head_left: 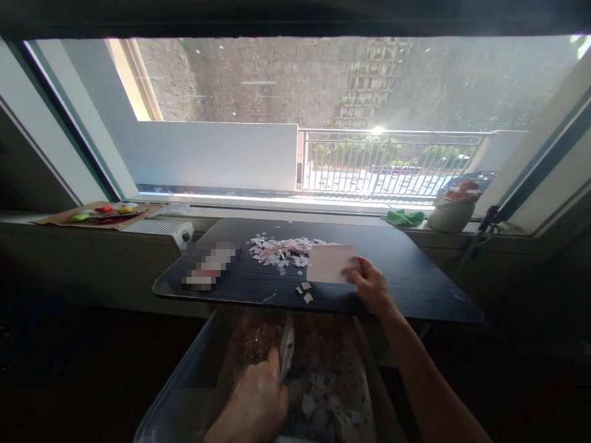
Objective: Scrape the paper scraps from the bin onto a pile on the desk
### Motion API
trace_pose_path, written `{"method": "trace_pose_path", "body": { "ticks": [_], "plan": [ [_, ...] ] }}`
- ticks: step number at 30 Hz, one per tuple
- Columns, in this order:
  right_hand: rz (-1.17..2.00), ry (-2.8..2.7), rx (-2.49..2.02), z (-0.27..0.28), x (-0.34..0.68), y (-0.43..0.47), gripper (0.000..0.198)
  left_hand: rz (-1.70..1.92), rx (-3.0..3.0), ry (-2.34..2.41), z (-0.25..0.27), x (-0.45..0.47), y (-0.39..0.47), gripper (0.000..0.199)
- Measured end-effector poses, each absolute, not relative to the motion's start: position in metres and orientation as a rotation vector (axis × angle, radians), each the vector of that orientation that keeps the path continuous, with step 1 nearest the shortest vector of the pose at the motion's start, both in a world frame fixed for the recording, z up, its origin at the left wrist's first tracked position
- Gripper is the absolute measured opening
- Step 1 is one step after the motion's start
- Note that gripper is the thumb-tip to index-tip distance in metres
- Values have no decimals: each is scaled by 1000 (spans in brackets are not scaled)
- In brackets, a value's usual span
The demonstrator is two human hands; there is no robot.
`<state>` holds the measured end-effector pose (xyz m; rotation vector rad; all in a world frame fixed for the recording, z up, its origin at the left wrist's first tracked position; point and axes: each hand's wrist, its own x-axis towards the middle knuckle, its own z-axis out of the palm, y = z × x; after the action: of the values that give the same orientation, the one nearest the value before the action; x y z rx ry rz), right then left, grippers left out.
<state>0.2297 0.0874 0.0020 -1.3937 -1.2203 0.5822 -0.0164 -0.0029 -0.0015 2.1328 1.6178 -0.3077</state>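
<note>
My right hand [372,286] pinches the right edge of a blank white card [329,263], held just over the dark table [406,277]. Behind and left of the card lies a heap of small white and pinkish paper pieces [277,249]. Several small pale squares [308,298] rest near the table's front edge. My left hand [258,394] is lowered into a clear plastic bin [180,375] below the table, its fingers curled and mostly hidden beside a pale upright edge [287,347]. What they grip cannot be made out.
Paper scraps [318,394] lie in the bin's right part; shiny gold bits [256,344] show at left. A blurred-out item [210,266] is on the table's left. The sill holds a green cloth [404,218], a pot [452,212] and cardboard [60,213] with coloured things.
</note>
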Motion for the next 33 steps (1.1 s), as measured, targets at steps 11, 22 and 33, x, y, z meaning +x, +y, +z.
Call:
{"method": "trace_pose_path", "body": {
  "ticks": [11,22,33],
  "plan": [
    [794,-1206,-1332,8,228,70,33,-353,2116,1621,1,-16,-2,35],
    [830,-1239,-1311,4,216,80,30,-301,2133,1616,-2,-16,-3,35],
    [635,-1095,-1284,1,218,96,36,-370,2136,1628,-1,-15,-1,37]
  ]
}}
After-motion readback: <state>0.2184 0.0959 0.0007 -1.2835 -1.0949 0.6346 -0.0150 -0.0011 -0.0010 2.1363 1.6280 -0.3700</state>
